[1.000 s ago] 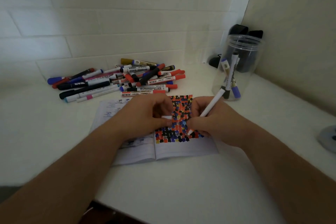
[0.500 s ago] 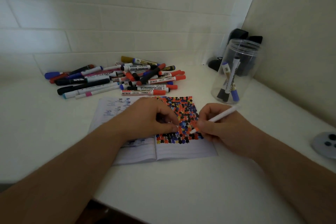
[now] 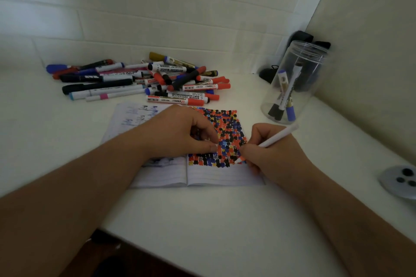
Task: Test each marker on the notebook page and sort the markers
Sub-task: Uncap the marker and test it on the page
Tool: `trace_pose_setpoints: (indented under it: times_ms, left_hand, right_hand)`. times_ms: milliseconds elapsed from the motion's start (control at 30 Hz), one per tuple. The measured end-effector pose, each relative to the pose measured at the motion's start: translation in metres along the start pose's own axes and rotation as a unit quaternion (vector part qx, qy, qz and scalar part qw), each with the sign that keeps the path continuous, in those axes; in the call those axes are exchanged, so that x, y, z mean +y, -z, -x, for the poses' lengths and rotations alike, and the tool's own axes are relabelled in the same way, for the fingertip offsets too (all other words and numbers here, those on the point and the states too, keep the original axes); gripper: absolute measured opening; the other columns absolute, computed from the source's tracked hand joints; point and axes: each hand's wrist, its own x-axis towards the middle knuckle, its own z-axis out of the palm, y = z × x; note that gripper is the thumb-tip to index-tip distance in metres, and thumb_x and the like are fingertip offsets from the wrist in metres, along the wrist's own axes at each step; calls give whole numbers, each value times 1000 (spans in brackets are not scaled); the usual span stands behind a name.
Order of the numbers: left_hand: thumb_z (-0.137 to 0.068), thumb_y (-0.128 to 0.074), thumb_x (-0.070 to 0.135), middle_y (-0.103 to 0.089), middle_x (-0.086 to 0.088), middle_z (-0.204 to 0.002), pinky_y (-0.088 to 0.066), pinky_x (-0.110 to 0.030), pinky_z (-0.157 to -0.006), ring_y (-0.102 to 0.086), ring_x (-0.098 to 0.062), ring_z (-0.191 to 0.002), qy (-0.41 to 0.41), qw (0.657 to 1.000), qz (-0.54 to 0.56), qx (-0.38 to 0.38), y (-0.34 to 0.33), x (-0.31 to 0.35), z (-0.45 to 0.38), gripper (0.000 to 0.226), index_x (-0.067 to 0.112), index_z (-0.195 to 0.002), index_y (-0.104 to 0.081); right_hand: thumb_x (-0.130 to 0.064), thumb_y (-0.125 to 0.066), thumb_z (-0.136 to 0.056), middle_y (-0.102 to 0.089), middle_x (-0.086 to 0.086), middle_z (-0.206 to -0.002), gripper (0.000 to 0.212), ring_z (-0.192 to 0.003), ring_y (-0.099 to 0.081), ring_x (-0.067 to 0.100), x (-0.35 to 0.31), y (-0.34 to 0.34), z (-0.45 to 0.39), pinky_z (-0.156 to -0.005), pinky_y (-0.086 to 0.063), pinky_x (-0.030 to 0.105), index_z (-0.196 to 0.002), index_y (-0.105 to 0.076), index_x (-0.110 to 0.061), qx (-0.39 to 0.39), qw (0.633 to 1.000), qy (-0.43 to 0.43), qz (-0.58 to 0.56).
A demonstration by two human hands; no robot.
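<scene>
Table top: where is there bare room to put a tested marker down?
Bare table lies in front of the notebook and left of it, below the marker pile. Crowded: the pile itself and the corner around the jar.

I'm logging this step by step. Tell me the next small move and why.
Probably lift the slim white marker off the page. The right hand pinches it with its tip on the open notebook among the coloured dots; the left hand pins the page.
</scene>
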Motion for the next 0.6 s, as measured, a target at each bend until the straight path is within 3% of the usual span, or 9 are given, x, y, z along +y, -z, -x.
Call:
trace_pose_setpoints:
  times_ms: [233,433,600]
  left_hand:
    - [-82,-81,48,-73,21,-87,-53,-18,-71,-66,4,-82,2,1000,-5,1,-1,0,0,16,41,-96,-79]
    - [-81,-81,48,-73,20,-86,-53,-18,-71,-66,3,-82,3,1000,-2,-4,0,0,0,16,40,-95,-79]
    - [-82,-81,48,-72,21,-87,-56,-22,-75,-66,4,-84,14,1000,-5,-5,0,1,0,16,40,-95,-78]
  right_hand:
    - [1,-71,-85,-63,10,-51,25,-43,-56,16,0,-3,1,-45,-50,28,-66,-55,-2,-9,1000,9,20]
    - [6,-69,-82,-50,-5,-43,33,-38,-47,4,-1,-5,2,-40,-38,16,-61,-49,-8,-5,999,24,33]
    - [4,-70,-84,-60,9,-50,30,-45,-55,17,1,-1,0,-44,-46,23,-62,-53,-7,-3,1000,15,11]
